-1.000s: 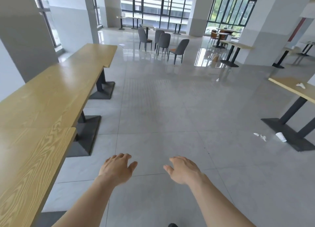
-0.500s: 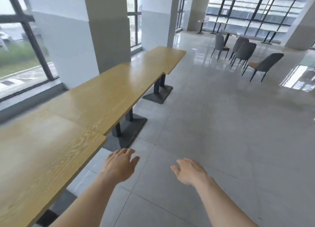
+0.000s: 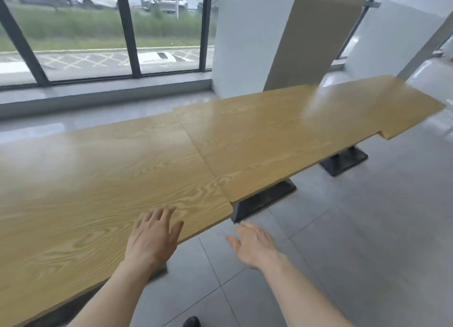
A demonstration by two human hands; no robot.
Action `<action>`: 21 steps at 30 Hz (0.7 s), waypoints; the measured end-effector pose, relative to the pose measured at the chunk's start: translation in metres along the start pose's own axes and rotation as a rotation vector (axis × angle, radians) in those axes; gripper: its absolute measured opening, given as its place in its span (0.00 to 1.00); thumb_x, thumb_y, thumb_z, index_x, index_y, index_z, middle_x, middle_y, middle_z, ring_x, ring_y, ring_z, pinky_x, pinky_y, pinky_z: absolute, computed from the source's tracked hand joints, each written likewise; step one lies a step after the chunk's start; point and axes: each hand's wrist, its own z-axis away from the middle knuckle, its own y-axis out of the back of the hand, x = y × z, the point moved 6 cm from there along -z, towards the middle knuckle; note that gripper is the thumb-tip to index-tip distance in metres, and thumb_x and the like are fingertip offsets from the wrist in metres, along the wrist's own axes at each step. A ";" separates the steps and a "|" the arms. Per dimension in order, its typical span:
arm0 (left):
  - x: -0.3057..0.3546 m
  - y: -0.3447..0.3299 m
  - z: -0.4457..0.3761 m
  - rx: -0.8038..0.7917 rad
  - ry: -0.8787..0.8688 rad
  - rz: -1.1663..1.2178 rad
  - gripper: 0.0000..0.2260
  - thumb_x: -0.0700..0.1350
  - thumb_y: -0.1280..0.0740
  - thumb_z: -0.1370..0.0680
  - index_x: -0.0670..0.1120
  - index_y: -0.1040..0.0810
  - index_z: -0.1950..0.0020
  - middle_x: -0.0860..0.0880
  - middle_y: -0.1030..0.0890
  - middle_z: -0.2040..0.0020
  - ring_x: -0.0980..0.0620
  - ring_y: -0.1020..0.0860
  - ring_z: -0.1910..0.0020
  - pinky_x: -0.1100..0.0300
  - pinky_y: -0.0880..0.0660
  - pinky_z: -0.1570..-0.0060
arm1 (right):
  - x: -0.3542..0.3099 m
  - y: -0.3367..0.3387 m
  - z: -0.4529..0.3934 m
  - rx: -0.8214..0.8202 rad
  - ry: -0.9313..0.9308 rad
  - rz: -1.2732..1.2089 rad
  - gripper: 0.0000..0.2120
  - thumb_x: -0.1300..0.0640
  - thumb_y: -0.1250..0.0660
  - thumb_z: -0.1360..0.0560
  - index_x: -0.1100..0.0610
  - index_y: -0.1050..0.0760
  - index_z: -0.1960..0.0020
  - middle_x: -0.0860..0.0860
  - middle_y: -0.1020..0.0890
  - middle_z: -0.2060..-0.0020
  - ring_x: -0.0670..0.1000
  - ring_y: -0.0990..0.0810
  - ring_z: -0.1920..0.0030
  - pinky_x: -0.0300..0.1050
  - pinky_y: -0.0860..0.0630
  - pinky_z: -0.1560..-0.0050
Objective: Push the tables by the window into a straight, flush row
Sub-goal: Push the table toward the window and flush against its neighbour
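Three light wood tables stand end to end by the window. The near table (image 3: 85,204) sticks out toward me past the middle table (image 3: 269,140), leaving a step at their joint. The far table (image 3: 392,106) also juts out past the middle one. My left hand (image 3: 154,238) hovers over the near table's front right corner, fingers spread, holding nothing. My right hand (image 3: 255,245) is open over the floor just off that corner, close to the middle table's dark base (image 3: 264,199).
A large window with dark frames (image 3: 130,32) runs behind the tables. A white and beige pillar (image 3: 282,37) stands behind the middle table. Grey tiled floor (image 3: 343,240) spreads to the right. A second dark base (image 3: 343,160) sits further along.
The view has swung left from the open hall to face the tables and window. My left hand has moved from over the floor to above the near table's corner.
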 end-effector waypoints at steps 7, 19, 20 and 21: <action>-0.047 -0.045 -0.052 0.136 0.151 0.024 0.29 0.62 0.54 0.18 0.52 0.39 0.19 0.50 0.40 0.18 0.49 0.48 0.18 0.50 0.56 0.20 | -0.050 -0.009 -0.116 0.214 0.318 0.084 0.28 0.46 0.49 0.15 0.57 0.42 0.19 0.54 0.42 0.19 0.53 0.47 0.18 0.47 0.56 0.19; -0.080 -0.124 -0.099 0.281 0.269 -0.017 0.28 0.60 0.50 0.18 0.54 0.42 0.18 0.51 0.43 0.17 0.49 0.52 0.17 0.47 0.56 0.19 | -0.049 -0.072 -0.222 0.447 0.527 0.080 0.29 0.44 0.47 0.18 0.55 0.39 0.20 0.52 0.40 0.19 0.52 0.47 0.18 0.44 0.62 0.20; -0.080 -0.124 -0.100 0.290 0.277 -0.022 0.28 0.60 0.50 0.18 0.54 0.41 0.19 0.51 0.43 0.17 0.49 0.52 0.17 0.48 0.56 0.19 | -0.049 -0.072 -0.222 0.459 0.533 0.069 0.29 0.45 0.45 0.18 0.55 0.38 0.20 0.52 0.39 0.19 0.52 0.46 0.18 0.45 0.61 0.19; -0.080 -0.123 -0.100 0.295 0.278 -0.028 0.28 0.60 0.49 0.18 0.54 0.41 0.19 0.51 0.42 0.17 0.49 0.51 0.17 0.48 0.56 0.19 | -0.050 -0.072 -0.222 0.469 0.540 0.066 0.28 0.45 0.44 0.18 0.55 0.37 0.20 0.53 0.39 0.19 0.52 0.46 0.18 0.46 0.59 0.19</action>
